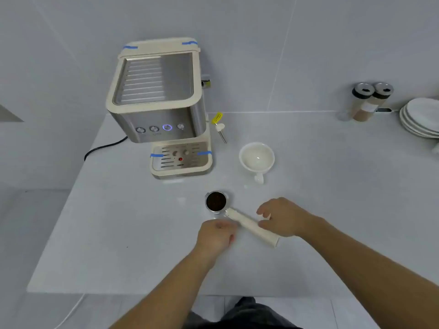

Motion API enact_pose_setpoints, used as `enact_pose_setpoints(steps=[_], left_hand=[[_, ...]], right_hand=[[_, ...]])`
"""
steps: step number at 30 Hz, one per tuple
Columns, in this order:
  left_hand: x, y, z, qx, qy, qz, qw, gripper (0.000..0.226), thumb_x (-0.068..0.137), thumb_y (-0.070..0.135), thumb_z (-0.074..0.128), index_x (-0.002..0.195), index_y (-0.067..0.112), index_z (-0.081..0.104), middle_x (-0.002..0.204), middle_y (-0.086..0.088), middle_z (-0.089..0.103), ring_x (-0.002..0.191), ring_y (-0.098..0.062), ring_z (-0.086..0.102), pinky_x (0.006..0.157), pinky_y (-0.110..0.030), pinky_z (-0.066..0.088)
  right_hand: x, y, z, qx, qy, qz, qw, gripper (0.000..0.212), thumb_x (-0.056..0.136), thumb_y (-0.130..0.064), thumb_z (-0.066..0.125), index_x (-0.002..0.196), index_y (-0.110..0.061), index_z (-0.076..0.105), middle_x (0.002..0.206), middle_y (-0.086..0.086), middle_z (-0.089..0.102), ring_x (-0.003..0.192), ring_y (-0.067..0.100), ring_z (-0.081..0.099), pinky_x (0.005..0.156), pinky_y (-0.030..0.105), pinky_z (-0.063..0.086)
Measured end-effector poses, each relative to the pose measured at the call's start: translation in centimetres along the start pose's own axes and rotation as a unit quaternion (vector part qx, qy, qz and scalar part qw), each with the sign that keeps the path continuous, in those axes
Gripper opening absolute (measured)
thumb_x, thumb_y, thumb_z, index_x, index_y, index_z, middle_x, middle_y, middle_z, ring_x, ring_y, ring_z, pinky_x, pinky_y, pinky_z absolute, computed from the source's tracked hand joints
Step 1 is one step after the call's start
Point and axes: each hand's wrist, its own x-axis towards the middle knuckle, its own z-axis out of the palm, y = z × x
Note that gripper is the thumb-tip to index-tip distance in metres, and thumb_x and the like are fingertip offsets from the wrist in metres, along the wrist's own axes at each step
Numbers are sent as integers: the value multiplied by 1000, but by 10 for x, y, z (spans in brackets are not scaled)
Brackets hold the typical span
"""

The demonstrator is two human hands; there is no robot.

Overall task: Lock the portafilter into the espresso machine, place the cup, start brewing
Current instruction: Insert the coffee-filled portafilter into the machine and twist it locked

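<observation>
The portafilter lies on the white counter, its metal basket full of dark coffee grounds and its cream handle pointing toward the near right. My right hand is over the middle of the handle, with fingers on the far side and thumb on the near side. My left hand rests curled on the counter, just left of the handle's neck, holding nothing. The cream and steel espresso machine stands at the back left with one button lit blue. An empty white cup sits to its right, handle toward me.
The machine's drip tray faces me and its steam wand hangs on the right side. A black power cord runs off to the left. Two spice jars and stacked white plates stand at the far right. The counter's front edge is near my body.
</observation>
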Motion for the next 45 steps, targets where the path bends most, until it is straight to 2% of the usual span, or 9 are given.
enact_pose_setpoints(steps=[6,9,12,14,17,30,35,40,45], left_hand=[[8,-1,22,-123,42,-45,990,24,86,20,72,67,10,63,63,-5,58,62,-22,51,61,-30,46],[13,0,26,-173,64,-62,981,19,86,14,73,69,7,69,77,-12,67,72,-26,61,81,-42,59],[16,3,28,-196,76,-78,975,14,88,9,71,74,7,69,84,-15,71,80,-27,67,90,-44,60],[19,4,28,-206,82,-79,972,13,89,6,69,76,6,68,86,-16,71,82,-28,69,85,-40,61],[20,4,29,-211,87,-79,970,13,89,4,68,76,5,68,86,-16,70,81,-27,69,79,-36,61],[7,7,3,-260,50,-51,963,6,91,2,65,90,-1,70,93,-18,72,85,-28,70,81,-37,62],[3,12,-33,-237,39,-22,971,10,91,0,63,90,0,73,97,-19,74,88,-28,72,73,-32,62],[1,24,-68,-175,18,5,984,10,91,3,65,83,0,71,91,-19,73,85,-27,71,70,-29,62],[1,40,-100,-145,-19,18,989,8,91,3,65,86,0,72,88,-17,73,82,-25,73,68,-28,62]], right_hand=[[1,11,18,5,-25,6,1000,41,89,-29,63,128,-17,63,122,2,64,105,20,63,92,35,51],[6,17,25,-10,-24,-5,1000,10,81,-28,63,87,-21,68,87,-1,66,79,22,67,68,35,54],[7,18,30,-11,-30,-16,999,21,80,-26,62,64,-30,49,68,-7,52,64,19,58,56,30,45],[7,18,31,-8,-24,-15,1000,6,82,-24,61,76,-24,59,76,-5,56,65,18,58,58,31,48],[10,19,34,-7,-19,-13,1000,13,85,-23,58,95,-17,63,86,-1,59,70,18,57,57,28,44],[-2,-8,33,41,-5,-14,999,6,86,-24,55,88,-20,58,85,-1,59,69,19,57,58,30,45],[-5,-38,40,129,-6,-17,992,9,84,-25,58,91,-21,59,88,1,63,71,21,66,64,37,56],[-5,-64,44,233,-2,-10,972,22,81,-25,71,101,-19,64,91,-6,65,76,11,64,61,22,52],[6,-89,45,421,-34,7,907,26,80,-14,74,106,-15,70,101,10,76,88,20,71,76,34,55]])
